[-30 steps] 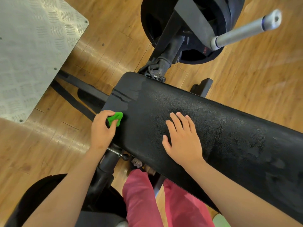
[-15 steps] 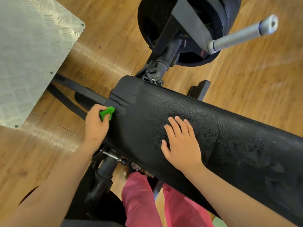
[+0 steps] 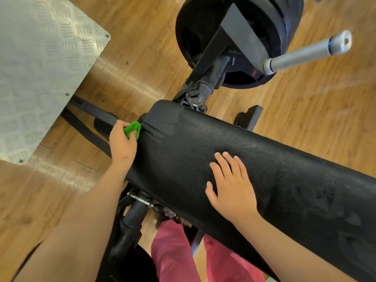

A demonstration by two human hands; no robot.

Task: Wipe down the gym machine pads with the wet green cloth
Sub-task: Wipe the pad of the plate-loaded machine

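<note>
Two hands at one long pad (image 3: 284,180), green cloth (image 3: 133,129) at its left end.
Nearest, the right hand (image 3: 232,188) lies flat on the pad, fingers straight, holding nothing. Farther off, the left hand (image 3: 122,143) pinches the bunched green cloth against the pad's end edge. The pad's long axis runs rightward from the cloth, so the next stroke likely heads that way.

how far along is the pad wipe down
Partly done, it seems: damp streaks show on the pad near its left end, and smears toward the right. The left hand grips the green cloth against its left edge; the right hand rests flat on top. The middle stretch looks dry and likely remains.
</note>
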